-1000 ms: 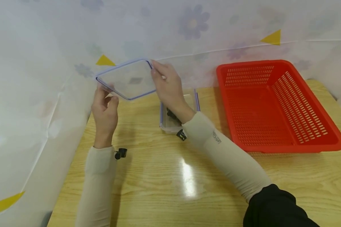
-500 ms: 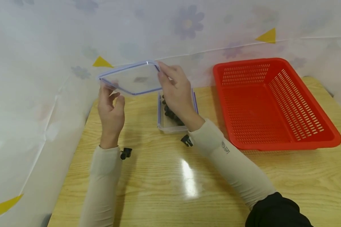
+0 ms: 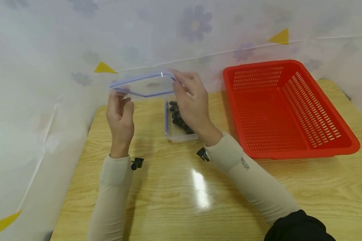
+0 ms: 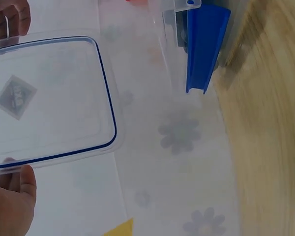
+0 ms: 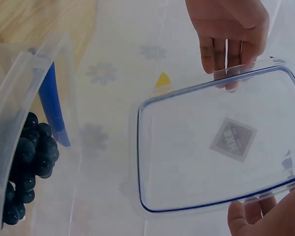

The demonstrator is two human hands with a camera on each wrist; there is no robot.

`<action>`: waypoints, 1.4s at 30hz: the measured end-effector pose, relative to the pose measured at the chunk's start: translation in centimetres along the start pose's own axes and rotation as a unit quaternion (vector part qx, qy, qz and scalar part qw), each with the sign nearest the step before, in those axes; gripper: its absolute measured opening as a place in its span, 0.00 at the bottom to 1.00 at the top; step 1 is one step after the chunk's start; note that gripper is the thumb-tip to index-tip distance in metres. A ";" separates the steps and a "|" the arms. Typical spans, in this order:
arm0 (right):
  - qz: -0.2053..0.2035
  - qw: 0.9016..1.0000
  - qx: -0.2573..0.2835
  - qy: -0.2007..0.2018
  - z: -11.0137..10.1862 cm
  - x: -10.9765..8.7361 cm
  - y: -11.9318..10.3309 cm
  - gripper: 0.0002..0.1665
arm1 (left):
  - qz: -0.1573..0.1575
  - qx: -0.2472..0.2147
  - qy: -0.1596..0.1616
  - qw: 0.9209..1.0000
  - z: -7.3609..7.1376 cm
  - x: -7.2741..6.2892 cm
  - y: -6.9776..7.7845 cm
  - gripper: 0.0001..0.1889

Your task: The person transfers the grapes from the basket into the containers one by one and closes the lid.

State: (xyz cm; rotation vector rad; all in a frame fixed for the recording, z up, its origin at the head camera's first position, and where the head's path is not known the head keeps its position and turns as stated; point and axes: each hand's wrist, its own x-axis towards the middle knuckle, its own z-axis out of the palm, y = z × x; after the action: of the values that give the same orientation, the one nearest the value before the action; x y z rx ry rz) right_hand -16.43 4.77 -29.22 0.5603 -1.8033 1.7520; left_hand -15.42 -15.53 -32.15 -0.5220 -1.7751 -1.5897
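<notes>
A clear container lid (image 3: 147, 89) with a blue seal is held in the air, tilted, between both hands. My left hand (image 3: 120, 124) holds its left edge, with fingertips behind the plastic, as the left wrist view shows. My right hand (image 3: 194, 102) pinches the right end between thumb and fingers. Behind and below the right hand, a clear plastic container (image 3: 181, 137) stands uncovered on the table. Dark grapes (image 5: 37, 152) lie in the container, and my right hand partly hides them in the head view. A blue clip (image 4: 204, 49) hangs from the container's side.
A red perforated basket (image 3: 277, 120) stands to the right of the container. The wooden table (image 3: 169, 187) ends at a flower-printed white sheet (image 3: 157, 33) behind and on the left. Yellow tape pieces (image 3: 104, 68) mark the sheet.
Both hands have shifted slightly right with the lid, which has turned flatter to the head view. More of the grapes shows beside my right hand. The head view has drifted a little.
</notes>
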 end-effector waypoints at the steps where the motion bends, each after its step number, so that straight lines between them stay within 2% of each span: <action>1: -0.001 1.000 0.004 0.006 -0.1 -0.2 0.0 0.19 | -0.001 -0.036 0.007 0.999 0.0 -0.2 -0.3 0.21; 3: -0.003 1.000 0.020 0.018 -0.4 -0.5 -0.1 0.22 | 0.000 -0.114 0.018 0.993 0.1 -0.4 -0.7 0.21; 6: 0.002 0.998 0.046 0.045 -0.9 -1.0 -0.1 0.22 | -0.008 -0.209 0.029 0.977 0.5 -0.5 -1.0 0.22; 9: 0.019 0.995 0.064 0.069 -1.3 -1.5 0.3 0.19 | -0.018 -0.233 0.028 0.972 0.9 -0.7 -1.2 0.21; 12: 0.041 0.991 0.083 0.094 -1.4 -2.0 1.0 0.14 | -0.028 -0.212 0.023 0.977 1.5 -1.0 -1.3 0.15; 14: 0.043 0.991 0.081 0.100 -1.2 -2.3 1.6 0.15 | -0.034 -0.187 0.014 0.982 2.1 -1.3 -1.5 0.15; 17: 0.036 0.994 0.055 0.090 -1.1 -2.9 3.0 0.22 | -0.064 -0.150 -0.002 0.987 3.2 -1.9 -1.6 0.22; 19: 0.042 0.996 0.036 0.072 -1.3 -3.2 3.8 0.26 | -0.099 -0.142 -0.003 0.985 3.9 -2.2 -1.6 0.28; 22: 0.069 0.996 0.018 0.044 -2.0 -3.4 5.0 0.30 | -0.174 -0.138 0.005 0.975 4.6 -2.3 -1.6 0.34; 24: 0.096 0.995 -0.005 0.019 -2.5 -3.5 5.5 0.31 | -0.232 -0.134 0.007 0.963 4.8 -2.3 -1.7 0.37; 26: 0.122 0.992 -0.041 -0.010 -3.0 -3.6 5.7 0.32 | -0.281 -0.120 -0.009 0.952 4.8 -2.1 -1.9 0.38; 28: 0.142 0.986 -0.077 -0.036 -3.5 -3.9 6.0 0.32 | -0.311 -0.104 -0.038 0.944 4.8 -2.1 -2.2 0.39; 30: 0.159 0.980 -0.107 -0.055 -3.6 -3.9 6.4 0.32 | -0.326 -0.084 -0.072 0.939 4.8 -2.0 -2.6 0.39; 34: 0.193 0.972 -0.119 -0.066 -3.7 -3.9 7.3 0.31 | -0.339 -0.022 -0.145 0.929 5.0 -1.9 -3.8 0.39; 38: 0.212 0.963 -0.143 -0.083 -3.5 -3.9 8.3 0.30 | -0.350 0.058 -0.211 0.911 5.3 -2.0 -5.1 0.39; 40: 0.213 0.959 -0.159 -0.098 -3.5 -3.9 8.7 0.31 | -0.344 0.076 -0.233 0.907 5.3 -2.1 -5.6 0.39; 42: 0.219 0.953 -0.175 -0.116 -3.5 -3.7 8.9 0.31 | -0.332 0.083 -0.244 0.907 5.3 -2.2 -5.9 0.38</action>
State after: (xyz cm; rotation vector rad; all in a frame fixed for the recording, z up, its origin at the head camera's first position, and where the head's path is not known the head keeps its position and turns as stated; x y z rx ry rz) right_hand -18.99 8.50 -38.46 0.2363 -2.4878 1.6190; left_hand -19.19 -11.01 -37.94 -0.2474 -2.6506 -1.8181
